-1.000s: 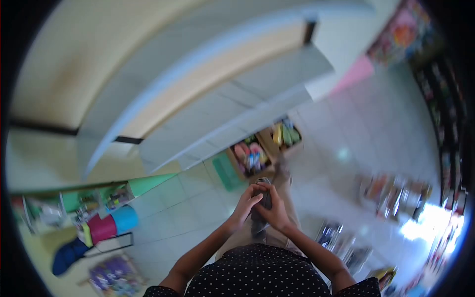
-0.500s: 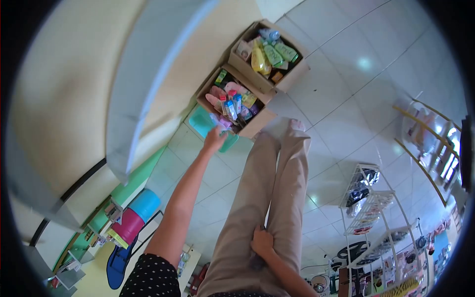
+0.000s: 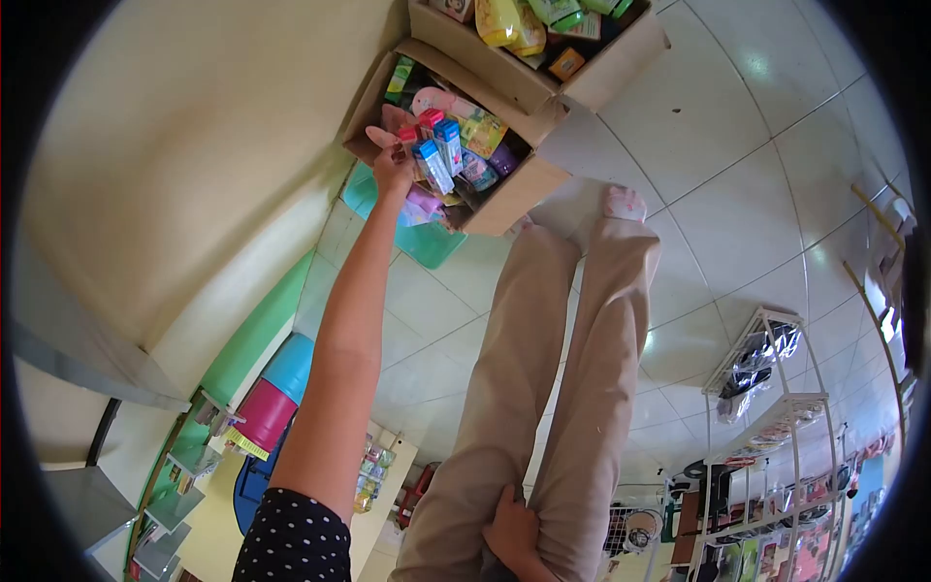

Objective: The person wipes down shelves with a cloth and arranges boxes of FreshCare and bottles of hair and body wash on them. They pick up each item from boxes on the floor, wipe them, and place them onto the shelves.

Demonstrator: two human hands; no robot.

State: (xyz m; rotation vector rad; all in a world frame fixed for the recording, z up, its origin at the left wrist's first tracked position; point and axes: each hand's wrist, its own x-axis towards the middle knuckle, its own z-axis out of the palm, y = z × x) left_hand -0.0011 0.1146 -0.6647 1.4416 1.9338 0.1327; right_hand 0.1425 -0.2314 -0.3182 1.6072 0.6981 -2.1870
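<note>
My left hand (image 3: 393,170) reaches into an open cardboard box (image 3: 519,199), its fingers closed beside a pink item (image 3: 381,137); whatever they hold is too small to tell. Close to these fingers stand small blue-and-white boxes (image 3: 433,167), among green, yellow and purple packs. Low in the view, my right hand (image 3: 512,529) lies against the beige trousers (image 3: 504,388) between the thighs. Its fingers are curled together, and what is under them is hidden.
Another cardboard box (image 3: 621,73) holds yellow and green bottles. A teal bin (image 3: 432,244) sits beside the nearer box. White wire racks (image 3: 766,427) with goods stand at the lower right. Blue and pink containers (image 3: 265,412) are at the lower left, near a wall.
My left hand has moved from the teal bin's edge up to the goods in the nearer box. The view has shifted, with the boxes now higher. My right hand stays at the trousers.
</note>
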